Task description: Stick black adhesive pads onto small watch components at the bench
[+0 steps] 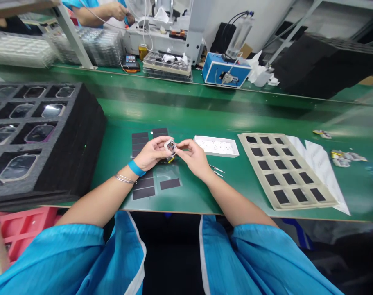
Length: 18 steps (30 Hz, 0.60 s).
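Both hands meet over the bench in front of me. My left hand (152, 152) holds a small watch-case-like part (170, 145) with a pale rim and a dark and coppery inside. At the part's right edge, my right hand (192, 156) pinches with thumb and forefinger; the fingertips partly hide the grip. Just beneath lies a dark item with a yellow edge, mostly covered by the hands. Black adhesive-like strips (143, 192) on clear sheets lie under and around my left hand. Tweezers (217, 169) rest beside my right wrist.
A shallow white box (217, 146) with tiny bits stands behind my right hand. Further right is a beige compartment tray (284, 170) with black pieces. Stacked dark foam trays (91, 139) rise at left. A blue machine (226, 70) sits on the back shelf; a co-worker's hands (120, 12) are beyond.
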Available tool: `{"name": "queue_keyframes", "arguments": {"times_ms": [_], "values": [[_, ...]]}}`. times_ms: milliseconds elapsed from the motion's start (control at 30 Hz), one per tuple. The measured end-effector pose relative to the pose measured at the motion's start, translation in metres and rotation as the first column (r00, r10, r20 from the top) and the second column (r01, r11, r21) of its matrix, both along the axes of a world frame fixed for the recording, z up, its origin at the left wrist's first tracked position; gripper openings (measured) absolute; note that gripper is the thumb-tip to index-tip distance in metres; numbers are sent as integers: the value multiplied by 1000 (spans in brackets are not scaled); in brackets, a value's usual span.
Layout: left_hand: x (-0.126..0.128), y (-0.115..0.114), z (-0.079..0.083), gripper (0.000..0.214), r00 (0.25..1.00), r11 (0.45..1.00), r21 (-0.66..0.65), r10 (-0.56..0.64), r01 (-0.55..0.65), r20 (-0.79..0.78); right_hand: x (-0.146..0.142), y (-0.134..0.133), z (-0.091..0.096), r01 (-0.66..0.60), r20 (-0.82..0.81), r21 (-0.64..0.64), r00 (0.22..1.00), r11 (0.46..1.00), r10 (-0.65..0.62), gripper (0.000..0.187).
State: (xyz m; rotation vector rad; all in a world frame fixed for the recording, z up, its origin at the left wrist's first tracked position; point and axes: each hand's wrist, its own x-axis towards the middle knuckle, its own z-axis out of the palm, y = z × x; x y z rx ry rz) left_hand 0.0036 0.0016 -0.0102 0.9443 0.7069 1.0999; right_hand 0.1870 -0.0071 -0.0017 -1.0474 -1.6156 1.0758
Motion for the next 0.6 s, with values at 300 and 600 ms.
{"name": "queue_keyframes", "arguments": {"times_ms": [300, 600], "values": [[-7, 1, 6, 48, 990, 996, -84, -7, 19, 140, 12, 7, 9, -356, -355, -526, 917, 772, 181, 51], [-4, -2, 4, 48, 948, 930, -186, -309, 317, 73, 18, 8, 18, -94, -212, -75, 974, 993, 76, 30]]}}
